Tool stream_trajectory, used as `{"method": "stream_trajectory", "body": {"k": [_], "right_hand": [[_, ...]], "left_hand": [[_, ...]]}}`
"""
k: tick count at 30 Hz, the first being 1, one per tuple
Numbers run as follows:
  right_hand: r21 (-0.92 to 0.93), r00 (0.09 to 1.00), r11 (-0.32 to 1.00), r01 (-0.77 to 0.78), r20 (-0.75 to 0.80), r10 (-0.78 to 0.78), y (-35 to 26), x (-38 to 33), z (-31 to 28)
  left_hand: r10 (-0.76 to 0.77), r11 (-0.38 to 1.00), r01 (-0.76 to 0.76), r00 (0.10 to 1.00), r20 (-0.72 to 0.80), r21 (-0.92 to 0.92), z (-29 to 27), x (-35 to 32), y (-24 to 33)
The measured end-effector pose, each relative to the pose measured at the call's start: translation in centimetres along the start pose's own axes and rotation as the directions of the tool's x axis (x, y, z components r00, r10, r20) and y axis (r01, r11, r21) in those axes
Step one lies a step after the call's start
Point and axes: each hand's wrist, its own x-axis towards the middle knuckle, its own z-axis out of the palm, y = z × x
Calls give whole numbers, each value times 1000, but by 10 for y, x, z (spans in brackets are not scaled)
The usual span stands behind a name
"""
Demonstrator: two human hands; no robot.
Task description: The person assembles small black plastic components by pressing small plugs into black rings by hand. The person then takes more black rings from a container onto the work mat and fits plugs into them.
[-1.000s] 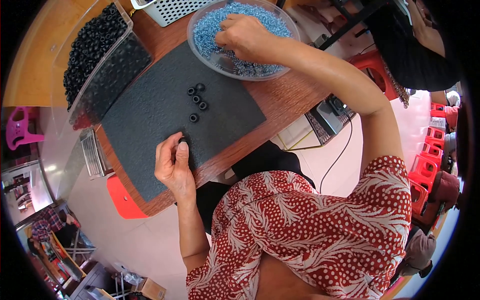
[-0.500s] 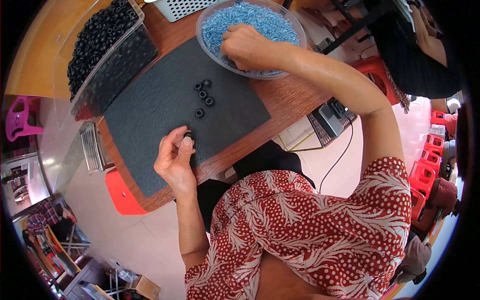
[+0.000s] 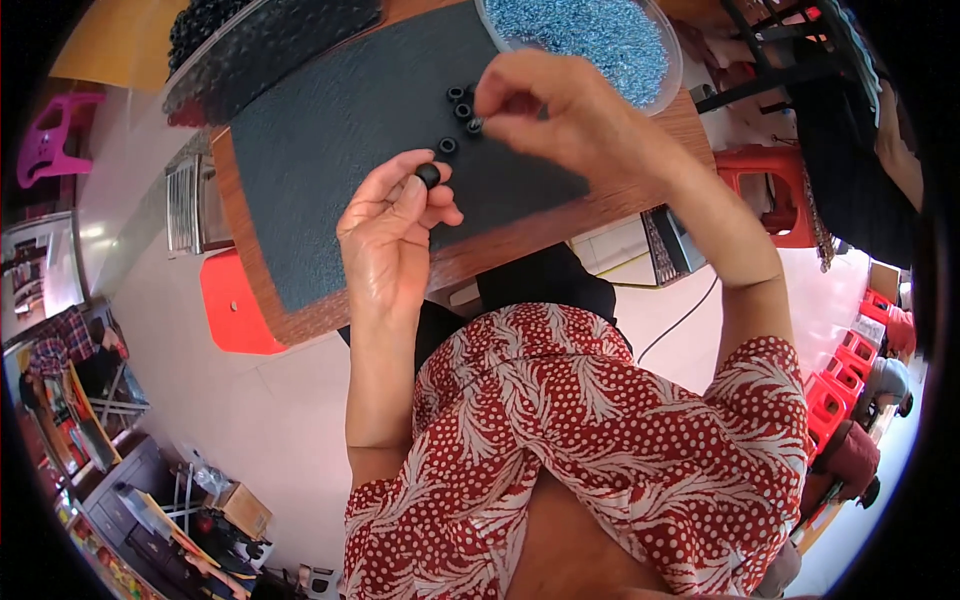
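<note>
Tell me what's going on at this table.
A person's left hand pinches a small black piece above a dark mat. The right hand is also over the mat; whether it holds anything is unclear. Other black pieces lie there, with a round tub of blue pieces nearby.

- Magenta plastic stool [image 3: 55,140], way over on the left
- Somebody in a plaid shirt [image 3: 62,345], that side too
- Cardboard box [image 3: 243,512]
- Someone in black [image 3: 850,160] at right, near a red stool [image 3: 795,238]
- More red stools [image 3: 828,402] behind
- Thin dark cable [image 3: 682,323] over the pale floor [image 3: 290,410]
</note>
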Motion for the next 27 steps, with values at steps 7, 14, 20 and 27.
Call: {"method": "stream_trajectory", "body": {"k": [7,14,20,27], "right_hand": [[32,995,994,103,7,-103,-21,-6,31],[32,998,997,67,-21,-66,-21,-7,35],[75,998,996,54,19,-55,-24,-8,32],[113,998,993,30,45,-35,-25,-7,34]], "left_hand": [[19,988,-24,999,-29,-151,4,-6,-4],[99,989,-91,993,-70,114,8,-13,-7],[47,998,-48,998,-35,-29,2,-10,-10],[210,964,-200,977,-44,175,13,-15,-14]]}}
